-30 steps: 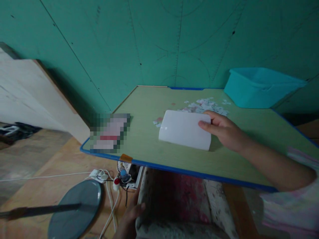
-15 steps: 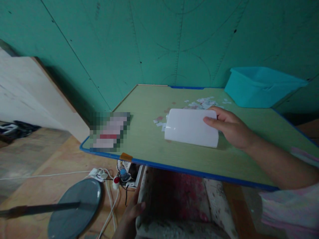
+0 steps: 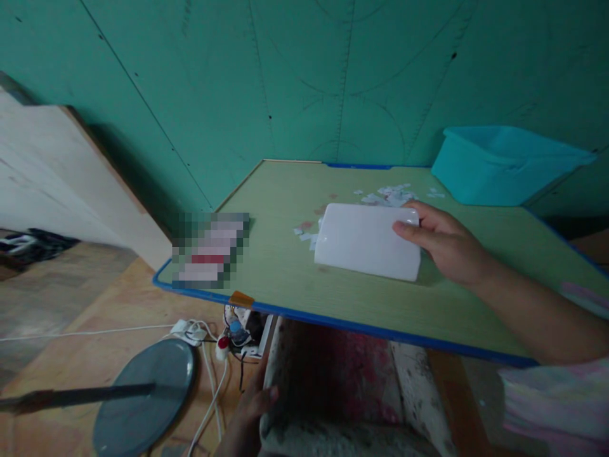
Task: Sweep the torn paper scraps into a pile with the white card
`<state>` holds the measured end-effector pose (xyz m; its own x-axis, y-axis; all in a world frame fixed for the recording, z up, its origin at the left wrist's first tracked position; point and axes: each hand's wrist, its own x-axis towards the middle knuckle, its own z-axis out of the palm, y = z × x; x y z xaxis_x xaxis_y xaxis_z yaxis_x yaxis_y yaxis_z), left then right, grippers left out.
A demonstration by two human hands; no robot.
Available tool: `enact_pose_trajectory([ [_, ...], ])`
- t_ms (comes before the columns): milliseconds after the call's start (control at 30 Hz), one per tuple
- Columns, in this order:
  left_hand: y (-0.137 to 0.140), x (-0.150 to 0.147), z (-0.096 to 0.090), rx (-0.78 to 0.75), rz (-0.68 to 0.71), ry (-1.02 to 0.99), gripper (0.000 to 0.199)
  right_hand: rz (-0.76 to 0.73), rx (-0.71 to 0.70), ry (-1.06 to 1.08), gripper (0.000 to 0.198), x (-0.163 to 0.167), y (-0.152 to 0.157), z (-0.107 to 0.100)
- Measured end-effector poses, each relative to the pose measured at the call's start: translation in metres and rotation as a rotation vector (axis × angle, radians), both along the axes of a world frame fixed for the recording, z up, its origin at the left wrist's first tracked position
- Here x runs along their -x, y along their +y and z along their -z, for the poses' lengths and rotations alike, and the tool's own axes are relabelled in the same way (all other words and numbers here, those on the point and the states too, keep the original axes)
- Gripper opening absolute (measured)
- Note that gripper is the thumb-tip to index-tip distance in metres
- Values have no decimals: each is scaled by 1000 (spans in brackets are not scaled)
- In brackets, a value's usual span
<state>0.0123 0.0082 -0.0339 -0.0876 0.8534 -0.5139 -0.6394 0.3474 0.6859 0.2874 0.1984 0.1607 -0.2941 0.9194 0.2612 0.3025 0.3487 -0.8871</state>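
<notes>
1. Since the right hand [image 3: 445,244] has its thumb flat on the face of the white panel [image 3: 364,241] and the other fingers curled behind, I'd call it a snug pinch at the right end. The panel bows slightly, so gripping one end probably leaves most of its face uncovered.

2. The panel is over the middle of the table [image 3: 266,266], in front of the paper scraps [image 3: 392,193]. Can't tell whether its near edge touches the tabletop.

3. Left hand [image 3: 257,403] is down low, below the table edge, next to some stained fabric [image 3: 413,374]. The thumb shows, but the rest is too hidden and dark for me to say whether it's gripping anything. Maybe it's just parked there out of the way.

4. Teal bin [image 3: 495,171] sits at the far right, by the wall [image 3: 214,95]. My guess is that spot keeps the middle free for the scraps.

5. On the left there's a pixelated item [image 3: 212,251], no clue what it is, well apart from the panel.

6. What's in the way? The panel blocks part of the scraps, and the right forearm crosses the table's right side. White cables [image 3: 209,406] and a round grey base [image 3: 147,406] clutter the floor.
</notes>
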Motion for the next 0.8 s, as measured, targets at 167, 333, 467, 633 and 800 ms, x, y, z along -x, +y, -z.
enact_pose_trajectory([
  [167, 5, -3, 7, -56, 15, -27, 104, 32, -49, -38, 24, -3, 4, 6],
  [333, 2, -4, 4, -19, 10, -75, 130, 16, -22, -60, 21, -3, 3, 9],
  [467, -3, -2, 6, -19, -28, -71, 135, -26, 15, -27, 23, -3, 0, 4],
  [633, -1, 5, 13, 25, 3, -63, 120, 42, -15, 15, 27, -3, 1, 0],
  [800, 5, 9, 10, -20, 69, -18, 93, 40, -9, 4, 26, -1, 1, 3],
])
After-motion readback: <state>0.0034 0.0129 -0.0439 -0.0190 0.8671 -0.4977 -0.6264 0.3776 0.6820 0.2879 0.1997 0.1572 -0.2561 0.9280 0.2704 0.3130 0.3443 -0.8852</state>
